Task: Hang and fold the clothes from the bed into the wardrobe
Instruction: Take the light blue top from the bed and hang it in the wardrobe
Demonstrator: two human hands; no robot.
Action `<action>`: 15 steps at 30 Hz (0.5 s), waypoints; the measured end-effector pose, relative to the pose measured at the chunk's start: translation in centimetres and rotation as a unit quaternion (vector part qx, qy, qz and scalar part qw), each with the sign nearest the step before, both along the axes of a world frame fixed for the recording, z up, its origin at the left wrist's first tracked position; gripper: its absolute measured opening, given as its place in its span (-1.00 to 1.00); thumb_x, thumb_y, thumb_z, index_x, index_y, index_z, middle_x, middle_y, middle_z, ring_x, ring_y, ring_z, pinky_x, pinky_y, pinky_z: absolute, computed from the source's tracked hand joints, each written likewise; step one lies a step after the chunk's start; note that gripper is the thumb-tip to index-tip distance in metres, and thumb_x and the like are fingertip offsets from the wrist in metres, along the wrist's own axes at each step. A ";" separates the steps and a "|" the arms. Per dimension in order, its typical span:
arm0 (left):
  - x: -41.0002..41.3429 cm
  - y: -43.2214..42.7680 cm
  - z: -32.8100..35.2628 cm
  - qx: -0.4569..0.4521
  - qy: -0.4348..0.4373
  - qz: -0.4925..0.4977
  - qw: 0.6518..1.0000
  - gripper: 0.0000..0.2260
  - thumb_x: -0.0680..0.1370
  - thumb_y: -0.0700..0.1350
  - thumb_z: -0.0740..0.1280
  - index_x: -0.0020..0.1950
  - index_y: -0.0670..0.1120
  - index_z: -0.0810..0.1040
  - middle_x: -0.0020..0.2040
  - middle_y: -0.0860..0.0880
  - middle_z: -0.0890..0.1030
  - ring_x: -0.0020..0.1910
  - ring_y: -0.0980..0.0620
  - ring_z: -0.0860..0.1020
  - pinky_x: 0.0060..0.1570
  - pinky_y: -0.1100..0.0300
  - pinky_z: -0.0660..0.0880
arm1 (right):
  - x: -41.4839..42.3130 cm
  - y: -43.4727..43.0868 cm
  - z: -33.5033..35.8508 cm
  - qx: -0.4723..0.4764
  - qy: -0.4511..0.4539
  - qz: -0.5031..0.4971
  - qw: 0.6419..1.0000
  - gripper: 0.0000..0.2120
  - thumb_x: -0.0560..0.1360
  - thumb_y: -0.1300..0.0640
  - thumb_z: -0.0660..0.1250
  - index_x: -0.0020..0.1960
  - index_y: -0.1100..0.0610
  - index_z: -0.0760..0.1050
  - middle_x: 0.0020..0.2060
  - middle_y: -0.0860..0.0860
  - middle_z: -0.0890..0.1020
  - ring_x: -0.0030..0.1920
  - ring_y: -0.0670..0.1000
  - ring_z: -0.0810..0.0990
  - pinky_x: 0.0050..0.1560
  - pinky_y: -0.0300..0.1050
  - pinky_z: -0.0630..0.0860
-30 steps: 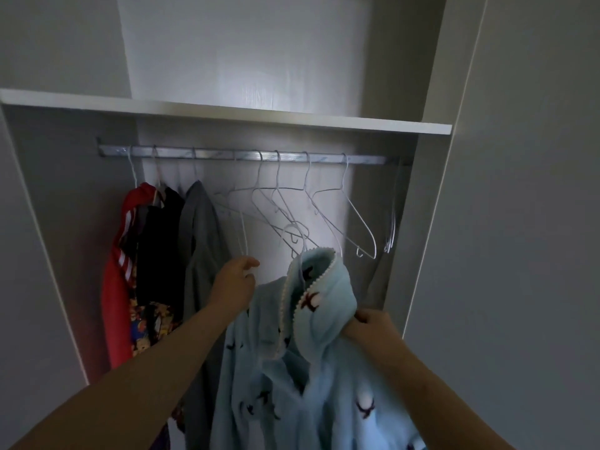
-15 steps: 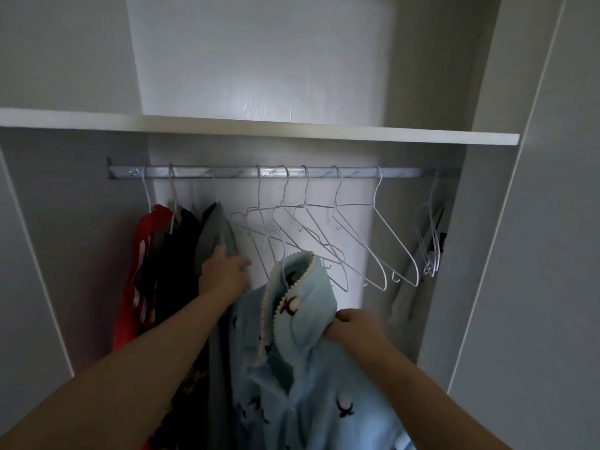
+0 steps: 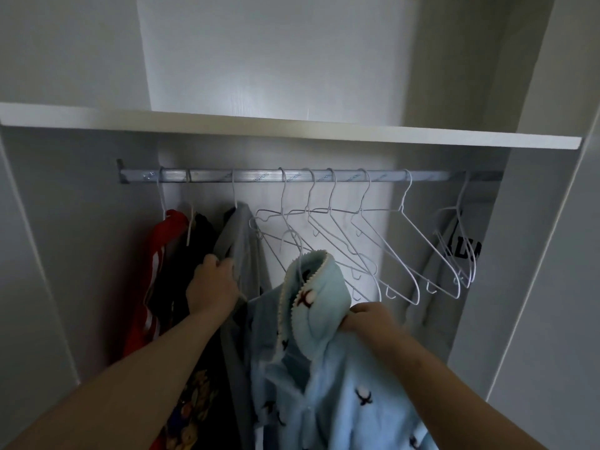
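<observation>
A light blue fleece garment (image 3: 324,378) with small dark figures hangs on a white wire hanger (image 3: 297,245) whose hook rises free below the metal rail (image 3: 259,175). My right hand (image 3: 367,318) grips the garment at its right shoulder. My left hand (image 3: 212,285) grips the grey garment (image 3: 242,241) that hangs on the rail, just left of the blue one. Left of the grey one hang a black garment (image 3: 194,254) and a red garment (image 3: 156,271).
Several empty white wire hangers (image 3: 373,241) hang along the middle of the rail. A pale garment with black letters (image 3: 461,251) hangs at the far right. A white shelf (image 3: 324,129) runs above the rail. Wardrobe walls close in on both sides.
The view has come closer to the wardrobe. My left hand went from the blue garment's shoulder to the grey hanging garment. The blue garment sits slightly higher.
</observation>
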State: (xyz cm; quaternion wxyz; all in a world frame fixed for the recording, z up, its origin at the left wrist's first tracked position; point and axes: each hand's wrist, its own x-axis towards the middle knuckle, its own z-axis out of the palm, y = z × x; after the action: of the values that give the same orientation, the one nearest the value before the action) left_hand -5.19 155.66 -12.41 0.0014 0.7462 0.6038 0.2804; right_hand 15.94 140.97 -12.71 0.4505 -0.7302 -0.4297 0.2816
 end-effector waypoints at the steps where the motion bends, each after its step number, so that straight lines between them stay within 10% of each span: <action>1: 0.1 0.5 0.1 0.010 -0.005 -0.011 1.000 -0.76 0.56 -0.15 0.19 0.22 -0.08 0.47 0.21 -0.12 0.34 0.11 -0.11 0.39 -0.12 0.09 0.40 | 0.2 0.1 0.2 -0.001 0.003 -0.005 1.000 -0.90 0.29 0.31 0.43 -0.39 0.24 0.55 -0.50 0.05 0.50 -0.38 -0.03 0.46 -0.31 -0.19 0.39; 6: 0.6 2.8 -0.5 -0.146 -0.062 -0.093 0.983 -0.59 0.52 -0.14 0.32 0.35 -0.08 0.37 0.30 -0.20 0.38 0.16 -0.19 0.47 0.09 0.05 0.47 | 2.2 -0.5 1.0 0.015 0.038 -0.045 0.998 -0.93 0.24 0.35 0.45 -0.37 0.24 0.59 -0.55 0.02 0.56 -0.44 -0.03 0.50 -0.39 -0.26 0.45; 11: 2.6 2.9 -1.0 -0.098 -0.211 -0.140 0.962 -0.39 0.51 0.01 0.35 0.49 0.07 0.17 0.37 -0.20 0.28 0.29 -0.18 0.37 0.29 0.05 0.35 | 2.8 -0.5 1.0 0.037 0.045 -0.071 0.996 -0.88 0.27 0.35 0.43 -0.22 0.39 0.60 -0.31 0.21 0.62 -0.31 0.06 0.54 -0.21 -0.08 0.52; 15: 4.6 3.4 -0.3 -0.142 -0.063 -0.146 0.977 -0.42 0.52 0.14 0.27 0.49 0.17 0.12 0.49 -0.13 0.09 0.40 -0.20 0.24 0.35 0.04 0.27 | 2.1 0.0 0.8 0.043 0.079 -0.067 0.994 -0.90 0.26 0.37 0.43 -0.23 0.36 0.61 -0.32 0.23 0.63 -0.29 0.11 0.58 -0.14 0.02 0.57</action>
State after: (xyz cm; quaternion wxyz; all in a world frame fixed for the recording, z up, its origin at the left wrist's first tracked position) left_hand -0.60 159.03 -12.75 0.1866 0.7991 0.5208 0.2352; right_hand 18.04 140.97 -11.95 0.5320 -0.7127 -0.3546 0.2885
